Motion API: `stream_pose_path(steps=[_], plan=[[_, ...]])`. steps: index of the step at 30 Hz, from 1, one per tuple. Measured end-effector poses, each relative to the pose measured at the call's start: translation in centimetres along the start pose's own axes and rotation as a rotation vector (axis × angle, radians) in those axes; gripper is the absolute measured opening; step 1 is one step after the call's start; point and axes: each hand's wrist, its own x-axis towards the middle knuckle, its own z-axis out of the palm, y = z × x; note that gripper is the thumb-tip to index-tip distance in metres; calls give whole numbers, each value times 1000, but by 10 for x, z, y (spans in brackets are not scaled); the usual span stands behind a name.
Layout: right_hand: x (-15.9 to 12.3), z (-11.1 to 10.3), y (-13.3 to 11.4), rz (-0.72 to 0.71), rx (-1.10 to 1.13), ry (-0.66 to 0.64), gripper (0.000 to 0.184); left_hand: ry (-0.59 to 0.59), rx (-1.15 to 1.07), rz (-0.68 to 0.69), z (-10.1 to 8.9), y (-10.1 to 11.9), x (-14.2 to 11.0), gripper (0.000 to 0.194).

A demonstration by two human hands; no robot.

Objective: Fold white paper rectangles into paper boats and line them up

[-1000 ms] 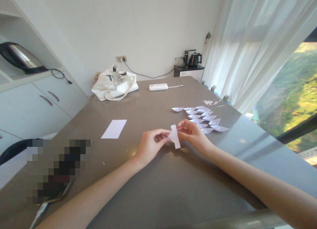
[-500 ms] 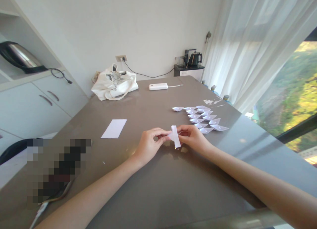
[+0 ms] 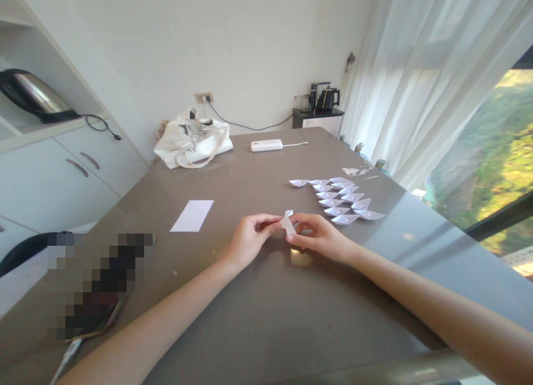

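Note:
A small folded white paper piece (image 3: pixel 287 222) is held just above the grey table (image 3: pixel 266 318), pinched from both sides. My left hand (image 3: pixel 249 241) grips its left end with thumb and fingertips closed. My right hand (image 3: pixel 318 236) closes on its right end, fingers curled around the fold. Just beyond my right hand, several finished white paper boats (image 3: pixel 339 198) lie in rows on the table. A flat white paper sheet (image 3: pixel 192 215) rests to the left of my left hand.
At the table's far side lie a white handbag (image 3: pixel 192 143) and a white power bank (image 3: pixel 266 145) with a cable. Paper scraps (image 3: pixel 353 171) sit near the right edge. A blurred dark object (image 3: pixel 97 285) lies at the near left. Cabinets stand left, curtains right.
The paper piece looks shorter and more compact than before, turned in my fingers. Both hands have stayed in place, my right hand dropping slightly.

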Motion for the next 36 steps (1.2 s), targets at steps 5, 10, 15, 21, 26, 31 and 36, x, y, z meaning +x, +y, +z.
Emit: stream_pose_path(steps=[5, 10, 15, 21, 26, 31, 36], plan=[[-1, 1, -2, -80, -143, 70, 39, -12, -26, -34, 1, 1, -2, 30], [1, -1, -1, -106, -257, 194, 31, 1, -51, -56, 4, 1, -4, 32], [3, -4, 0, -124, -253, 308, 29, -101, 8, -70, 8, 1, -4, 28], [4, -6, 0, -112, -160, 255, 30, -7, 101, 43, 6, 4, -5, 28], [3, -2, -4, 40, 59, 94, 36, -29, 229, 174, 5, 10, -8, 18], [3, 2, -10, 100, 250, 69, 39, -3, 420, 301, 7, 18, -13, 15], [2, 4, -10, 106, 222, 72, 39, 32, 528, 387, 12, 23, -17, 17]])
